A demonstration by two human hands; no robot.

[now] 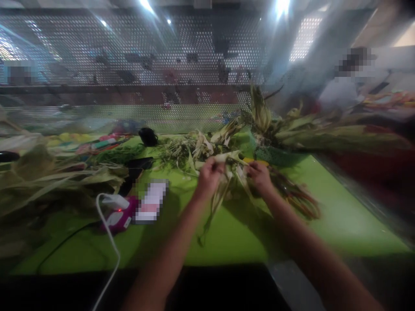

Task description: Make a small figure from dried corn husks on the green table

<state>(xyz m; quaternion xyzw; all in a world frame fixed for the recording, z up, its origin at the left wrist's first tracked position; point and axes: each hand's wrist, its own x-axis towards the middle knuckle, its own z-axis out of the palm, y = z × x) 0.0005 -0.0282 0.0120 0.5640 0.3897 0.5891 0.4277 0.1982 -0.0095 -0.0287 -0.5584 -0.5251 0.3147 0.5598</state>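
Observation:
Both my hands work on a bunch of pale green leaf strips (223, 185) over a bright green table (246, 233). My left hand (209, 175) is closed around the upper end of the strips. My right hand (259, 176) is closed on strips at the right side of the bunch, just in front of a small yellow object (256, 160). Loose strips hang down from between my hands towards me. The picture is smeared by motion.
A teal bowl (275, 154) stuffed with leaves stands behind my right hand. Leaf piles lie at the left (48, 181) and back right (340, 134). A pink device (118, 216) with a white cable (112, 246), a black object (148, 136) and a perforated metal wall (145, 56) are also there.

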